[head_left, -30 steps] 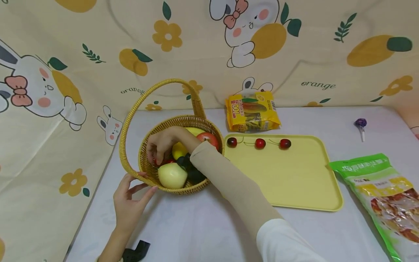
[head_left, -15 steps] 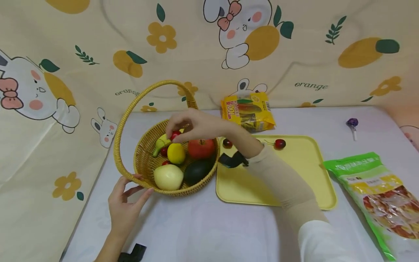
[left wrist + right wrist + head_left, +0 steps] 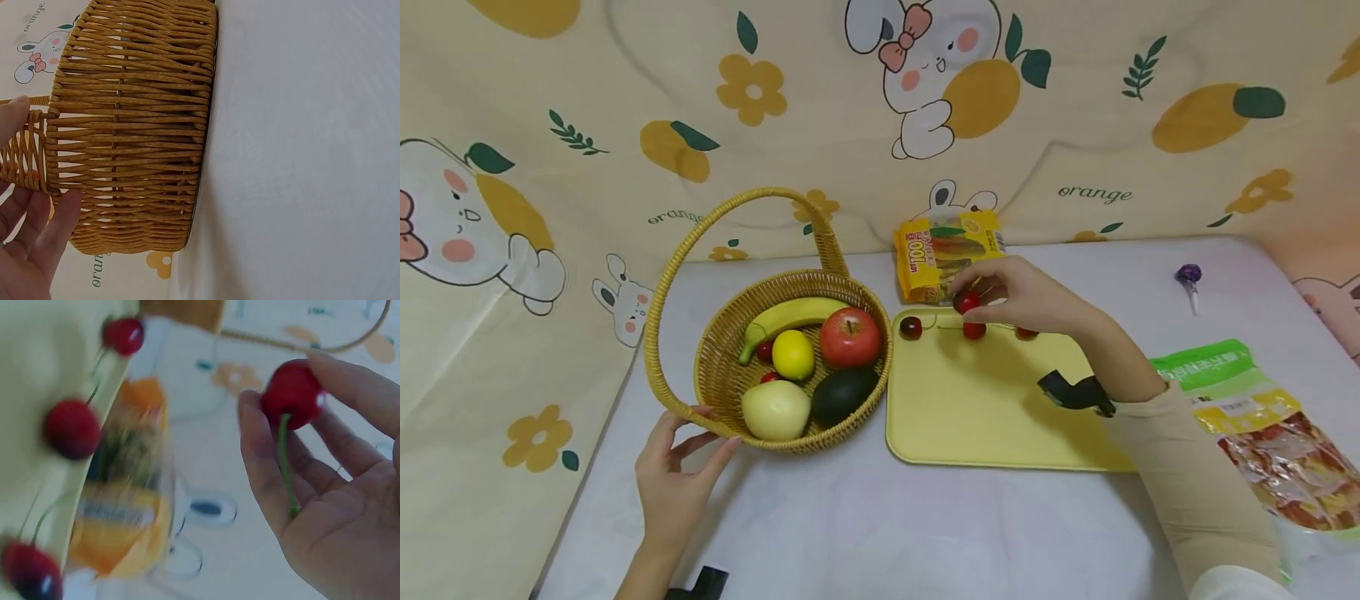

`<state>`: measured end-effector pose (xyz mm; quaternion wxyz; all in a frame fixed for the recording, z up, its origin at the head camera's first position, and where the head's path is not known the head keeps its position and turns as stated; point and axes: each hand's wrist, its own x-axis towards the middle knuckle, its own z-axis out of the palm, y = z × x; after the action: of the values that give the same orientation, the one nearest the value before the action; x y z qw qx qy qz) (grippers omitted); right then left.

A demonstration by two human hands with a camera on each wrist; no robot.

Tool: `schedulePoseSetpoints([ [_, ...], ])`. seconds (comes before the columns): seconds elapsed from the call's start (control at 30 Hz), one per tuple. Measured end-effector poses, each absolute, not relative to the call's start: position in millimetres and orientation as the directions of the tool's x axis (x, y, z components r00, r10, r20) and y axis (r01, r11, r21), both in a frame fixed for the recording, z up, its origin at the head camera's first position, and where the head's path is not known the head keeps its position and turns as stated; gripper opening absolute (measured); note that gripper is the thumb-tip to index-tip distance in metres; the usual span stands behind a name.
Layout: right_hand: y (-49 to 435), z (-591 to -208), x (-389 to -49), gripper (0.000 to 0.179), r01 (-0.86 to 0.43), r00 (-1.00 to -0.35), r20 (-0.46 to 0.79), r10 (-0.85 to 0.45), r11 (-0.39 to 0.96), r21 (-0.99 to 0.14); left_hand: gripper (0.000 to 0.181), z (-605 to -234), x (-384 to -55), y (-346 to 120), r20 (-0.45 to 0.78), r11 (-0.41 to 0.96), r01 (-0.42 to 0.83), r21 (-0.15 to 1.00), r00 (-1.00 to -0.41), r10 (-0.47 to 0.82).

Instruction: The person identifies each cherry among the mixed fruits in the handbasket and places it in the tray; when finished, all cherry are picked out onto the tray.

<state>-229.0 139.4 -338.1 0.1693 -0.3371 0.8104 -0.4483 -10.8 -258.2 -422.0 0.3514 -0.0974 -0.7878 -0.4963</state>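
Observation:
In the head view, my right hand (image 3: 1033,296) pinches a red cherry (image 3: 967,302) above the back edge of the yellow tray (image 3: 970,417). The right wrist view shows its green stem (image 3: 284,456) hanging toward the palm. Three other cherries (image 3: 911,327) lie along the tray's back edge, partly covered by my hand. My left hand (image 3: 673,492) grips the wicker basket (image 3: 718,375) at its handle base. Inside it are a banana (image 3: 797,312), a red apple (image 3: 850,337), a yellow lemon-like fruit (image 3: 793,355), a dark avocado-like fruit (image 3: 845,396), a pale round fruit (image 3: 777,411) and cherries (image 3: 764,351).
Behind the tray stands a yellow snack packet (image 3: 917,267) against the patterned backdrop. A purple lollipop (image 3: 1189,275) lies at the back right. The green-topped food bag (image 3: 1285,450) is partly behind my right forearm.
My right hand has come out of the basket with a cherry and moved right, over the tray. The left hand keeps its grip on the basket. The head view has shifted slightly.

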Motion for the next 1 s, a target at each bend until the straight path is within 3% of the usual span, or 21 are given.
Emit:
schedulePoseSetpoints([
  [0.2, 138, -357, -226, 0.026, -0.405, -0.664, -0.061, -0.745, 0.427, -0.809, 0.054, -425, -10, -263, 0.658, 0.468, 0.519, 0.716, -0.725, -0.202],
  [0.37, 115, -379, -218, 0.024, -0.456, -0.566, -0.078, -0.821, 0.390, -0.800, 0.054, -425, -11, -263, 0.659, 0.462, 0.524, 0.715, -0.725, -0.198],
  [0.53, 102, -395, -211, 0.026, -0.477, -0.515, -0.062, -0.855, 0.347, -0.807, 0.055, -425, -13, -263, 0.653, 0.481, 0.510, 0.713, -0.733, -0.192],
  [0.7, 94, -406, -206, 0.026, -0.468, -0.507, -0.041, -0.861, 0.315, -0.826, 0.056, -425, -13, -263, 0.647, 0.492, 0.498, 0.714, -0.738, -0.192],
  [1.0, 88, -410, -202, 0.028, -0.438, -0.552, -0.080, -0.830, 0.370, -0.819, 0.056, -425, -12, -262, 0.646, 0.492, 0.498, 0.714, -0.739, -0.191],
])
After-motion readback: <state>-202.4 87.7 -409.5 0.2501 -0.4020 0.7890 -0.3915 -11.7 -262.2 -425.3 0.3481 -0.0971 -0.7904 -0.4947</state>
